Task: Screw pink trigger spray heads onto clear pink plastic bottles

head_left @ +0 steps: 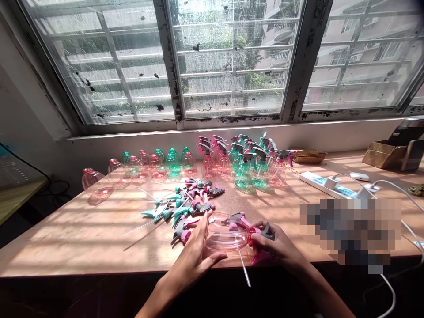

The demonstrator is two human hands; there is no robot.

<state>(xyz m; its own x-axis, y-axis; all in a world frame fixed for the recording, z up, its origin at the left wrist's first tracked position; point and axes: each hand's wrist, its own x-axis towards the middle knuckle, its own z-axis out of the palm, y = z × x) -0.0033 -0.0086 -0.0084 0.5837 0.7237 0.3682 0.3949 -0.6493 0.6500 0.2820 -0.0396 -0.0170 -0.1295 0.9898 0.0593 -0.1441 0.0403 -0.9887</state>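
A clear pink bottle [223,238] lies on its side in the air above the table's front edge, its neck toward the right. My left hand [195,258] is closed around its base end. At the neck, my right hand [276,245] grips a pink and grey trigger spray head [267,232]; whether it is screwed tight I cannot tell. Just left of my left hand rests a loose pink and grey spray head [180,232]. Beyond the bottle lies a heap of teal, pink and grey spray heads [180,207] with thin clear tubes.
Several open pink and green bottles [159,168] stand at the back left of the wooden table [82,234]. Bottles fitted with spray heads [245,172] stand at the back middle. On the right are a power strip [326,185] with cables, a cardboard box [379,154] and a blurred patch [351,229].
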